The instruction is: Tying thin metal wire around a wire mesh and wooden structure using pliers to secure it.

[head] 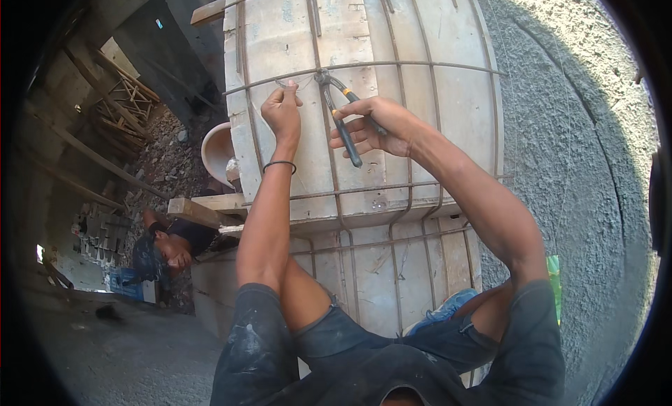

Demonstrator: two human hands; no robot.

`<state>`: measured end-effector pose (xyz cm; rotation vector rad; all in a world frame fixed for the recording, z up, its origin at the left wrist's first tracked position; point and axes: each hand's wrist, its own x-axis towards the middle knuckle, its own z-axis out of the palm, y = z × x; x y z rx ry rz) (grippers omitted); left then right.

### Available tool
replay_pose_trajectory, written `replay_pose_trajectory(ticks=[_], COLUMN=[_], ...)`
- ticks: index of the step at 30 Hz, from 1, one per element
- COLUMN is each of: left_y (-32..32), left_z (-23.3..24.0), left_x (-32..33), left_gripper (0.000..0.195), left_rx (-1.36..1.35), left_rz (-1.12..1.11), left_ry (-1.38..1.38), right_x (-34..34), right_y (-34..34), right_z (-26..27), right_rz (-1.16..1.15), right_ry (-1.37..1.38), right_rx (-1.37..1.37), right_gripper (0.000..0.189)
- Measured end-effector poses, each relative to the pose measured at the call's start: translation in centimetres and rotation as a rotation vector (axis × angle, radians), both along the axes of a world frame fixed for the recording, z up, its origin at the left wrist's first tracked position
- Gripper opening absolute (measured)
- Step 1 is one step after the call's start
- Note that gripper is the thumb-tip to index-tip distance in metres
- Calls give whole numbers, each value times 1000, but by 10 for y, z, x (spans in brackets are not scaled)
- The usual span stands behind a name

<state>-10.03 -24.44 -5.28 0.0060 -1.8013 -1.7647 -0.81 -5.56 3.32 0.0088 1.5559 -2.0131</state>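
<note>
My right hand holds end-cutting nippers with black and yellow handles, its fingers partly spread around them. The jaws of the nippers touch a crossing of two steel reinforcing bars. To the left, my left hand pinches thin tie wire between thumb and finger, just below the crosswise bar. The wire runs towards the crossing; its exact path is hard to make out. Beneath the bars lie wooden formwork boards in stepped levels.
Lower left, another person in a dark cap is beside the formwork. A timber beam juts out there, near a round basin. Rubble lies beyond. Rough plastered wall borders the right side. My shoe rests on the lower step.
</note>
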Motion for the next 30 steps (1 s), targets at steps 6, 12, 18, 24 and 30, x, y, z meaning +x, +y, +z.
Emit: replay_pose_trajectory(ticks=[6,12,18,24,30], left_y=[7,7,7,12,31], left_z=[0,4,4,0,-2], left_x=[10,12,13,11,10], left_gripper=[40,43,43,34,19], left_rx=[-81,-39,-31,91,492], left_rz=[60,40,31,43,-102], left_ry=[115,96,106,-35,-269], right_x=[1,2,-8,-14,-7], right_y=[-17,-25,-33,-16,-25], right_z=[9,11,1,0,24], right_rz=[-74,-158,-194,15,249], right_ry=[0,2,16,632,1458], right_rx=[18,70,186,1176,2205], right_gripper=[26,28,19,30,16])
